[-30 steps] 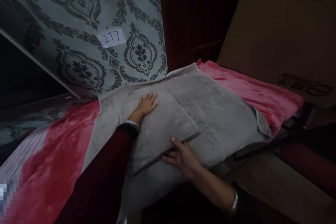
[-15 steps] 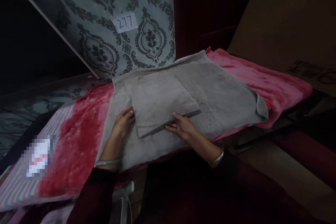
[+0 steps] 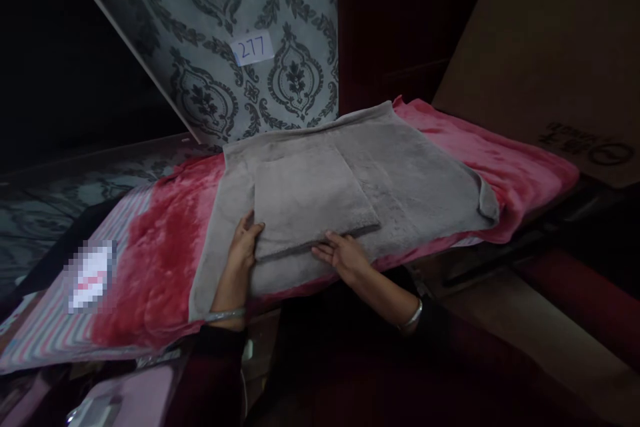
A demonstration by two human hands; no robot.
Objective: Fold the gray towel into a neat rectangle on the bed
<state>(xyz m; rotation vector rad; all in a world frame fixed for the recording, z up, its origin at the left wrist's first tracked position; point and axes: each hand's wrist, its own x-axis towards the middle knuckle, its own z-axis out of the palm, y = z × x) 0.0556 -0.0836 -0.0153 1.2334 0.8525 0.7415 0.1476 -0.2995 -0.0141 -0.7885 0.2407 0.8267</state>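
A folded grey plush cloth (image 3: 310, 190) lies in a neat block on a larger grey blanket (image 3: 420, 177) that is spread out flat. At the folded cloth's left edge is my left hand (image 3: 243, 243), its thumb against the edge and its fingers apart beside it. My right hand (image 3: 345, 257) touches the front edge, thumb near the top layer and fingers stretched out along the edge. Neither hand visibly wraps round the cloth.
A red and pink plush blanket (image 3: 165, 247) lies under the grey one, over striped bedding (image 3: 45, 320). Patterned wallpaper (image 3: 210, 80) with a paper marked 277 (image 3: 253, 48) is behind. A large cardboard box (image 3: 545, 60) leans at the right.
The folded cloth's front left corner has shifted, and its front edge lies straighter. My left hand has turned, bringing its thumb to the edge; my right hand stays at the front edge.
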